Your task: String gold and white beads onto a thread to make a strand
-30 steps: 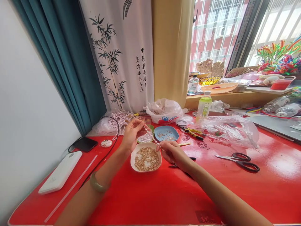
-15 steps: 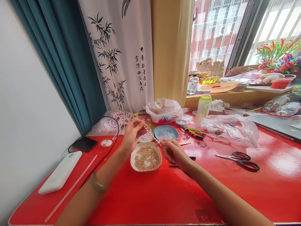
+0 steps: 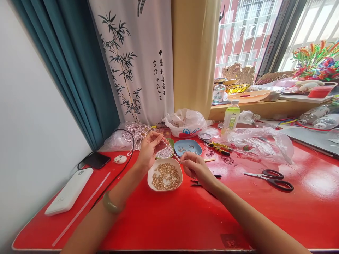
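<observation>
A short string of pearly beads stretches between my two hands, above the bowls. My left hand, with a green bangle on its wrist, pinches the upper left end. The lower right end is pinched by the fingers of my right hand. Right below sits a white bowl of small gold beads. Behind it, a green dish holds pale pearly beads, partly hidden by my left hand. A blue dish with a few small metallic pieces stands beside that.
Dark-handled pliers lie partly under my right hand. Scissors, yellow-black pliers, a plastic bag and a drink bottle are to the right. On the left lie a white power bank, a phone and a black cable.
Both hands keep their hold on the bead string, with barely any movement. The view has shifted very slightly.
</observation>
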`<state>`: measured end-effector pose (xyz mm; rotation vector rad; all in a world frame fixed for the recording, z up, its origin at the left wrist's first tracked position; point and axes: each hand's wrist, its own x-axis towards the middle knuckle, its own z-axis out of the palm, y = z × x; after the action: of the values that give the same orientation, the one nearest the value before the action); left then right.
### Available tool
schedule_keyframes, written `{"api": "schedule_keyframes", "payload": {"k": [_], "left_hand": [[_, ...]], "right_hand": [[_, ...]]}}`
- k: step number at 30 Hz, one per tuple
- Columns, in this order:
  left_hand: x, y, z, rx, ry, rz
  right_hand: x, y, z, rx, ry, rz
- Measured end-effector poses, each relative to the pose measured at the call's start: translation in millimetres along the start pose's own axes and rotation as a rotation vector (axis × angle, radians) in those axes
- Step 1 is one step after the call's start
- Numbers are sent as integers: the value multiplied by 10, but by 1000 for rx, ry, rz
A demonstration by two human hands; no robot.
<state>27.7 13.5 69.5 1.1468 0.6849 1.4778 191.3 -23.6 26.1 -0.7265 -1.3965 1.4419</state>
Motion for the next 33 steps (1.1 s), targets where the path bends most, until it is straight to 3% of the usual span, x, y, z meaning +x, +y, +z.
{"api": "schedule_keyframes", "payload": {"k": [6, 14, 18, 22, 25, 33], "left_hand": [[-22, 14, 21, -6, -47, -28], [35, 83, -36, -6, 77, -49], [23, 140, -11, 78, 63, -8], [-12, 159, 2, 253, -15, 105], [-23, 127, -5, 397, -81, 108], [-106, 0, 87, 654, -309, -172]], "right_hand": [[8, -22, 3, 70, -56, 48], [26, -23, -16, 106, -25, 52], [17, -55, -4, 102, -10, 57], [17, -73, 2, 97, 19, 62], [29, -59, -10, 76, 53, 65], [42, -51, -33, 9, 142, 0]]}}
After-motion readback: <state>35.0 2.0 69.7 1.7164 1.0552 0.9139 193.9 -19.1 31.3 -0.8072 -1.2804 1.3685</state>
